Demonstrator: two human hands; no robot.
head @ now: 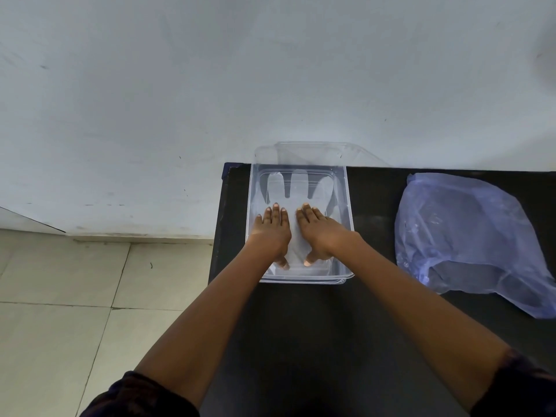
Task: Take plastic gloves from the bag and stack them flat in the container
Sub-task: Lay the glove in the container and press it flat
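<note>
A clear plastic container (349, 206) stands on the black table, close to its left edge. Inside it a translucent plastic glove (298, 188) lies flat, its fingers pointing away from me. My left hand (272, 233) and my right hand (319, 231) both rest palm down on the glove's palm and cuff, side by side, fingers spread and flat. Neither hand grips anything. A bluish translucent plastic bag (463, 236) lies crumpled on the table to the right of the container; its contents cannot be made out.
The container's clear lid (319, 153) leans against the white wall behind it. The black table (331, 341) ends just left of the container, with a tiled floor (75, 296) below.
</note>
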